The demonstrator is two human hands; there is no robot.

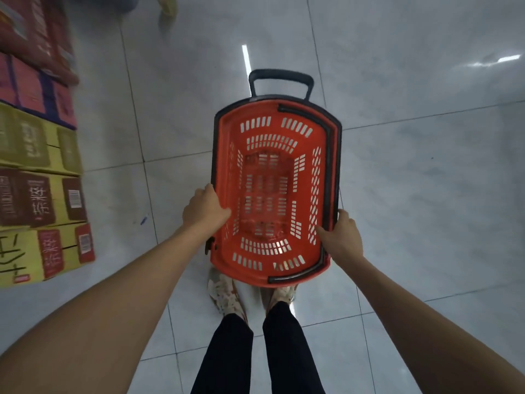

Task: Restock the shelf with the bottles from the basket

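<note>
A red plastic basket (326, 132) with slotted walls and dark handles hangs above the tiled floor in front of my legs. Nothing lies inside it; no bottles show anywhere. My left hand (204, 207) grips the basket's left rim, thumb over the edge. My right hand (342, 237) grips the right rim near the folded dark carry handle. A black pull handle (281, 78) sticks out at the basket's far end. The shelf is out of view.
Stacked cartons line the left side: yellow and brown ones (39, 200) near me, red and pink ones (34, 66) further off. Grey glossy floor tiles (426, 180) stretch ahead and to the right. My feet (227, 294) stand just under the basket's near end.
</note>
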